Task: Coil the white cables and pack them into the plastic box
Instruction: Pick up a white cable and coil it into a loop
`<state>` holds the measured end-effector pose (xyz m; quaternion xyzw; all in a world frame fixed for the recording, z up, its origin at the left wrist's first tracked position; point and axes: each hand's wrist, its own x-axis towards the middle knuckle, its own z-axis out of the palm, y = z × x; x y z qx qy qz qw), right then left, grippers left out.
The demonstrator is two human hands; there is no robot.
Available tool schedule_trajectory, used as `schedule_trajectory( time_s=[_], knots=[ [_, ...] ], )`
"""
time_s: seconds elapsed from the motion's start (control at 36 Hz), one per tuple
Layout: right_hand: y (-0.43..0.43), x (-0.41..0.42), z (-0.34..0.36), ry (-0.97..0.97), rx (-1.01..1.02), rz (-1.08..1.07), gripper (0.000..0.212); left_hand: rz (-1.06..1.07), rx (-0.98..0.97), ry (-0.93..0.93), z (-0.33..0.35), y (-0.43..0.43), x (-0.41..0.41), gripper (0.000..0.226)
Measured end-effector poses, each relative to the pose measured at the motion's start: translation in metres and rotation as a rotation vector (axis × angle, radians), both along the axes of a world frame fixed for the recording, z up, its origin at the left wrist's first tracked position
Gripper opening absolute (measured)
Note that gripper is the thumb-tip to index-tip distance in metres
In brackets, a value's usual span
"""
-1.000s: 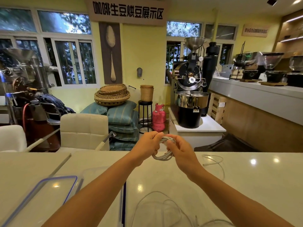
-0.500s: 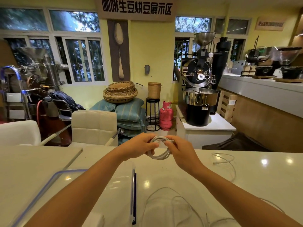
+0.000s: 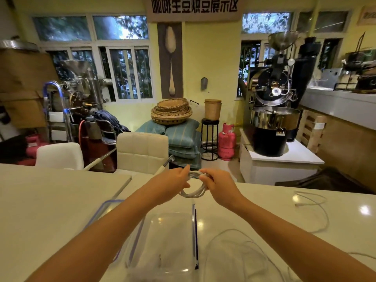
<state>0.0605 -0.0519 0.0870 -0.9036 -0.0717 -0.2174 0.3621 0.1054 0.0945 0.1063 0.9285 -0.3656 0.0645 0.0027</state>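
Hands: our left hand and right hand pinch the white cable coil, its ring facing us, above the plastic box.

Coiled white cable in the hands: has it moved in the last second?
Yes. Against the plastic box's right rim, the coil has shifted left, now in line with that rim.

Walls: pale yellow, banner of dark characters up top.
Windows: barred panes, foliage outside.
Furniture: two white chairs behind the glossy white table.
Right side: black roaster, pink gas cylinder.
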Motion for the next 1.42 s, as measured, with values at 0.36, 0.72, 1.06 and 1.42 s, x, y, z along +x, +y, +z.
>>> schedule_trajectory(
  time_s=[0.36, 0.72, 1.06, 1.42],
  knots=[
    [0.04, 0.033, -0.023, 0.256, 0.029, 0.107, 0.03, 0.222, -0.031, 0.062, -0.044, 0.039, 0.013, 0.03],
    [0.074, 0.05, -0.052, 0.565, -0.2, 0.098, 0.023, 0.382, 0.198, 0.127, -0.086, 0.054, 0.018, 0.03],
    [0.098, 0.063, -0.081, 0.557, -0.293, 0.006, 0.025, 0.396, 0.356, -0.069, -0.098, 0.053, 0.023, 0.033],
    [0.102, 0.062, -0.093, 0.534, -0.247, -0.037, 0.01, 0.423, 0.46, -0.057, -0.1, 0.042, 0.035, 0.025]
  ],
)
